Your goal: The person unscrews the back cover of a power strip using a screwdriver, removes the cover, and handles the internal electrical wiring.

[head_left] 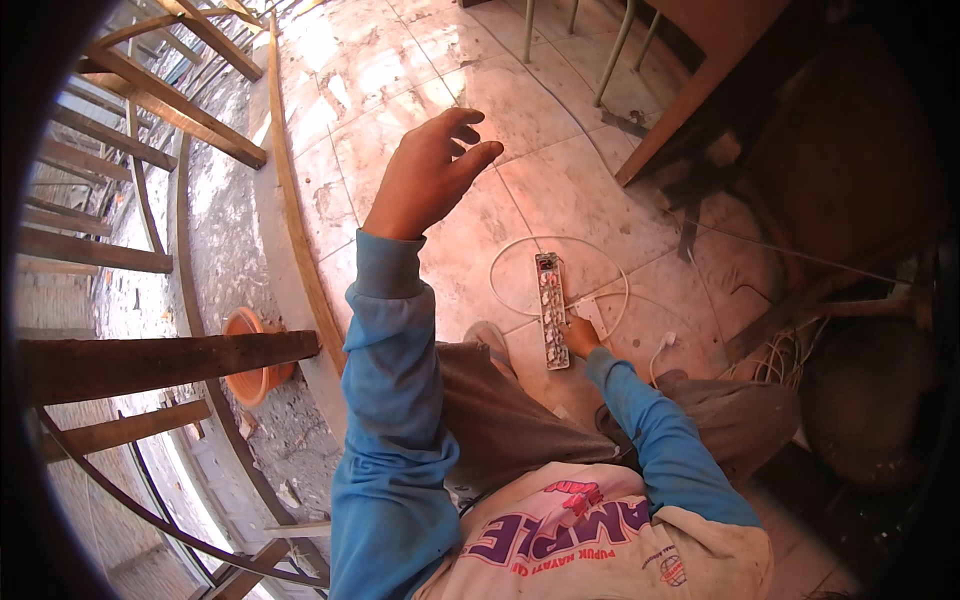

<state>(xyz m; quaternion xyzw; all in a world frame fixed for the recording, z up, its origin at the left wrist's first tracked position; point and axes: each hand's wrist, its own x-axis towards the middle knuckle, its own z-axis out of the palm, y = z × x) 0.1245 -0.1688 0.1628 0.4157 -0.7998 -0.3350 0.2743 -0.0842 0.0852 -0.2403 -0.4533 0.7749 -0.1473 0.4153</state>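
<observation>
My left hand [428, 172] is raised over the tiled floor, its fingers bent and apart from the thumb. Nothing shows in it. Low by the floor, my right hand [581, 337] is closed at the right edge of a long power strip [551, 312]. The strip's inside is exposed, with metal parts along a white case. What the right fingers grip is too small to make out. Beside them lies a pale flat piece [592, 312]. A white cable [626, 284] loops around the strip's far end.
Wooden rails and beams [170, 355] stand on the left, with an orange plant pot [258, 357] among them. A wooden table or cabinet [700, 80] and thin green metal legs [614, 55] are at the far right. Tangled cables [785, 360] and a white plug [669, 341] lie right.
</observation>
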